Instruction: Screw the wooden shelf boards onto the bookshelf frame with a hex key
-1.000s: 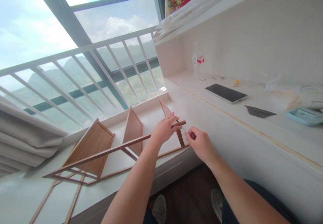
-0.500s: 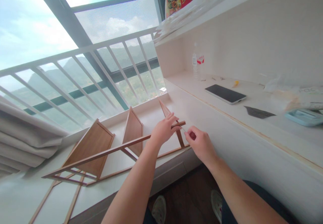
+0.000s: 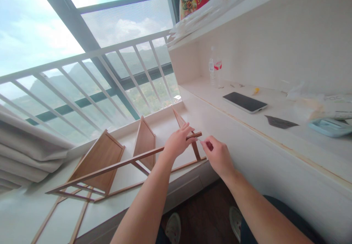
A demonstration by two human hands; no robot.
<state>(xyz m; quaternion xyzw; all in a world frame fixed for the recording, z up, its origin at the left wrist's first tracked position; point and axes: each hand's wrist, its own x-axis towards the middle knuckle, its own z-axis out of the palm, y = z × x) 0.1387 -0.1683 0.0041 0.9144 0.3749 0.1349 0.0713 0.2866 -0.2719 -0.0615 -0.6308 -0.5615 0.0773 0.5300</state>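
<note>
A brown wooden shelf rack [image 3: 110, 167] with several panels lies on its side on the white window ledge. Near the right end of its upper rail, my left hand [image 3: 178, 140] is closed, with the thumb below the wood and the fingers over it. Just right of that rail end, my right hand [image 3: 217, 152] pinches a thin metal rod [image 3: 199, 140], possibly a hex key. The rod points at the rail end beside my left thumb. Its tip is too small to tell whether it sits in a hole.
On the white counter [image 3: 247, 134] at right are a phone [image 3: 244, 102], a dark flat strip [image 3: 281, 122], a light-blue case [image 3: 330, 127], plastic packaging [image 3: 308, 102] and a clear bottle [image 3: 215, 69]. A railing [image 3: 90, 55] borders the window; a grey curtain [image 3: 30, 150] hangs left.
The right hand has shifted very slightly, and the angle of the thin metal rod has changed a little. My left hand and the rack have stayed put.
</note>
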